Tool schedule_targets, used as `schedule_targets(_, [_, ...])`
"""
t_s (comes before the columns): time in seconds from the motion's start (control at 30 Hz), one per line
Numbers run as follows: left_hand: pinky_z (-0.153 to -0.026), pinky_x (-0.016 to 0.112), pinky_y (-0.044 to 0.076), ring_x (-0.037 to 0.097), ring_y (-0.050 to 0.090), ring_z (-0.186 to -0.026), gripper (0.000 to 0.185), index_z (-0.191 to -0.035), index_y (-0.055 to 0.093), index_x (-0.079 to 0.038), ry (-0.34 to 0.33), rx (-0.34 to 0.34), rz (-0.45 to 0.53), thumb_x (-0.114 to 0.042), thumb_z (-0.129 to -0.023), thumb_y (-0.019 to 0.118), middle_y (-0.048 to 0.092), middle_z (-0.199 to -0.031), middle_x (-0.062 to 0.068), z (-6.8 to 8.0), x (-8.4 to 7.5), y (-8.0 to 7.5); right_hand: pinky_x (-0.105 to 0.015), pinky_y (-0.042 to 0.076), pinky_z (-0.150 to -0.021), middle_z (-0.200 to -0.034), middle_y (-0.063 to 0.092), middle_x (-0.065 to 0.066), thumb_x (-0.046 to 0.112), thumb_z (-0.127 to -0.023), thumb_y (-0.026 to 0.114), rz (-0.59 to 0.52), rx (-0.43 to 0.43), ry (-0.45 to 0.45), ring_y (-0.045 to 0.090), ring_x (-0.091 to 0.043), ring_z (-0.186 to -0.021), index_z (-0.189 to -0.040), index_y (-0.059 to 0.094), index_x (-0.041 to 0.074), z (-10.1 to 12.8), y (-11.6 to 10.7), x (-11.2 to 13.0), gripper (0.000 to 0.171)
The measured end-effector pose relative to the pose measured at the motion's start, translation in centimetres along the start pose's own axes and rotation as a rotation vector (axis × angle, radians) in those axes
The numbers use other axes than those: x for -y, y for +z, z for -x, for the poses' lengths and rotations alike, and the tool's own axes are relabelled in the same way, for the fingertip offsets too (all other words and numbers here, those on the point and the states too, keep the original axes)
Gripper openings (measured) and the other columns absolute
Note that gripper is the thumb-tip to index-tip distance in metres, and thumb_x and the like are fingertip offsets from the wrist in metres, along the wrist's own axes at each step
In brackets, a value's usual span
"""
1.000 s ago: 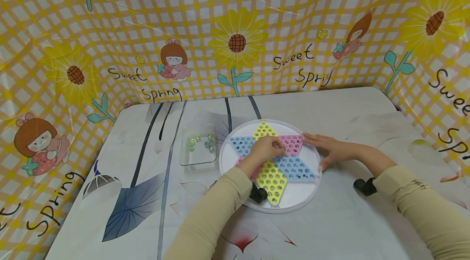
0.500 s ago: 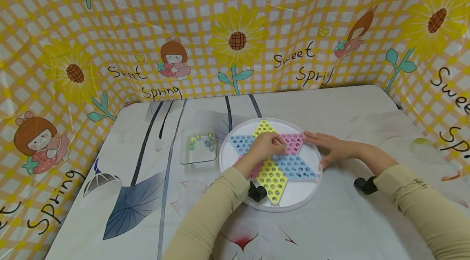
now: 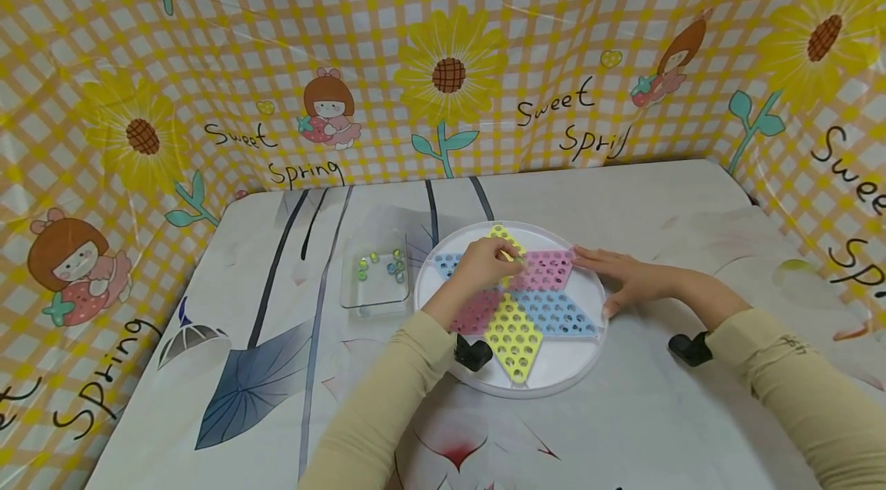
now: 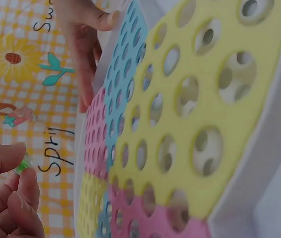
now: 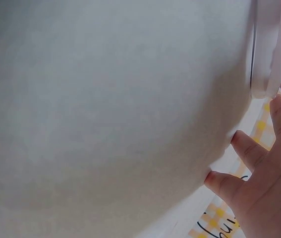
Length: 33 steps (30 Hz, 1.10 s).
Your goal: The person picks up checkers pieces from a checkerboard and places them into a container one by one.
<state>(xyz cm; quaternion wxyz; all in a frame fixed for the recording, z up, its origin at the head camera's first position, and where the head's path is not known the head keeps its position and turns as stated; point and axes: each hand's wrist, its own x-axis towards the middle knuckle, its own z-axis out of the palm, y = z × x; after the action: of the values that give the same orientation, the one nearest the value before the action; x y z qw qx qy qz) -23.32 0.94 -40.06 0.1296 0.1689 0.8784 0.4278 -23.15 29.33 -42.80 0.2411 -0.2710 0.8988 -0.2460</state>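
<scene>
A round white Chinese checkers board point(image 3: 564, 361) with a yellow, blue and pink star of holes lies on the table. Over the star's far half, my left hand point(image 3: 484, 265) pinches a green glass marble point(image 4: 26, 162) between thumb and fingertip. In the left wrist view the marble is clear of the holes, and the other fingers curl in below it. At the board's right edge, my right hand point(image 3: 631, 281) is spread, its fingertips at the white rim point(image 5: 265, 74). The left hand and forearm hide part of the blue and pink sections.
Left of the board stands a clear plastic box point(image 3: 375, 299) with several green and bluish marbles point(image 3: 394, 268). A white cloth with painted leaves covers the table point(image 3: 664, 236). Yellow checked fabric point(image 3: 277, 36) hangs behind and at both sides.
My left hand has moved a little left and away from the pink section toward the far yellow point, still pinching the marble. The right hand stays at the rim.
</scene>
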Motion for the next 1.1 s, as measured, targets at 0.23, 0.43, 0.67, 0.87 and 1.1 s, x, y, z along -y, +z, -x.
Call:
schedule_targets(0.23, [-0.053, 0.022, 0.044, 0.020, 0.057, -0.060, 0.026, -0.106, 0.063, -0.007, -0.010, -0.003, 0.048, -0.023, -0.085, 0.064, 0.056, -0.074, 0.001, 0.5, 0.7, -1.6, -0.070, 0.004, -0.097, -0.150, 0.007, -0.024, 0.037, -0.069, 0.075, 0.006, -0.003, 0.000, 0.001, -0.052, -0.132, -0.143, 0.025, 0.003, 0.0, -0.1, 0.0, 0.095])
schedule_targets(0.43, [-0.054, 0.025, 0.045, 0.032, 0.059, -0.067, 0.026, -0.106, 0.063, -0.008, -0.026, -0.010, 0.091, -0.023, -0.086, 0.064, 0.059, -0.076, 0.005, 0.8, 1.6, -2.6, -0.071, 0.004, -0.097, -0.149, 0.007, -0.025, 0.036, -0.069, 0.075, 0.002, -0.008, -0.009, 0.001, -0.052, -0.132, -0.142, 0.026, 0.001, 0.1, -0.2, 0.3, 0.095])
schedule_targets(0.67, [-0.060, 0.032, 0.048, 0.018, 0.051, -0.057, 0.026, -0.106, 0.062, -0.007, -0.066, -0.039, 0.119, -0.024, -0.086, 0.063, 0.054, -0.073, 0.001, 1.2, 2.4, -4.0, -0.071, 0.004, -0.097, -0.149, 0.007, -0.026, 0.035, -0.068, 0.076, -0.003, -0.012, -0.004, 0.001, -0.052, -0.132, -0.142, 0.026, 0.000, 0.1, 0.0, 0.2, 0.095])
schedule_targets(0.87, [-0.057, 0.031, 0.045, 0.012, 0.046, -0.053, 0.024, -0.104, 0.061, -0.004, -0.080, -0.079, 0.148, -0.021, -0.086, 0.063, 0.054, -0.071, 0.003, 2.1, 3.1, -5.3, -0.071, 0.004, -0.096, -0.149, 0.007, -0.026, 0.034, -0.069, 0.076, -0.010, -0.015, -0.004, 0.001, -0.053, -0.132, -0.142, 0.026, 0.000, 0.1, 0.1, 0.3, 0.095])
schedule_targets(1.1, [-0.053, 0.025, 0.041, 0.013, 0.045, -0.052, 0.023, -0.102, 0.062, -0.005, -0.100, -0.139, 0.168, -0.020, -0.085, 0.065, 0.050, -0.067, -0.002, 3.1, 4.0, -6.7, -0.070, 0.003, -0.097, -0.149, 0.007, -0.024, 0.037, -0.068, 0.076, 0.005, -0.012, 0.010, 0.001, -0.052, -0.132, -0.142, 0.025, 0.001, 0.0, 0.1, 0.1, 0.097])
